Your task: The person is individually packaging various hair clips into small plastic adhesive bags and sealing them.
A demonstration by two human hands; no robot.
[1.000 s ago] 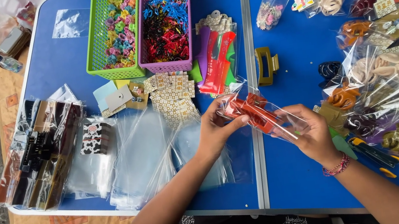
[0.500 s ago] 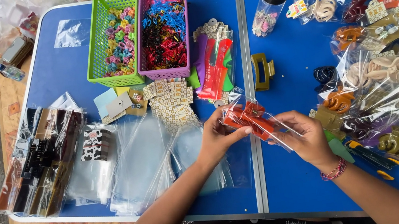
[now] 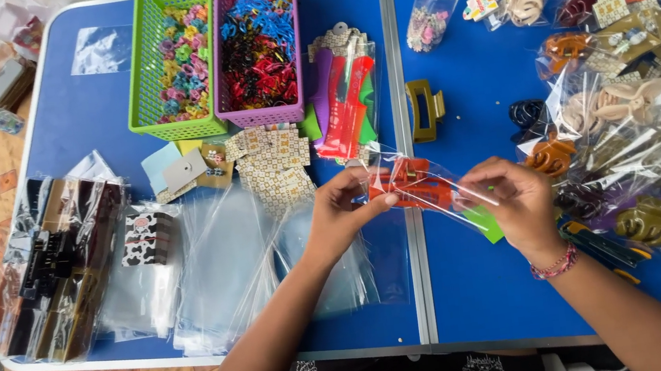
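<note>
An orange hair clip (image 3: 414, 184) in a clear plastic sleeve (image 3: 433, 189) is held above a blue table (image 3: 489, 292), the left hand (image 3: 344, 209) and right hand (image 3: 517, 199) pinching opposite ends, near a green basket (image 3: 171, 62) and pink basket (image 3: 258, 46)

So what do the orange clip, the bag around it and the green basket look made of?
Orange clip: glossy hard plastic, going by its sheen. Clear bag, held by left hand and right hand: thin transparent film, crinkled with glare. Green basket: moulded plastic lattice, probably rigid.
</note>
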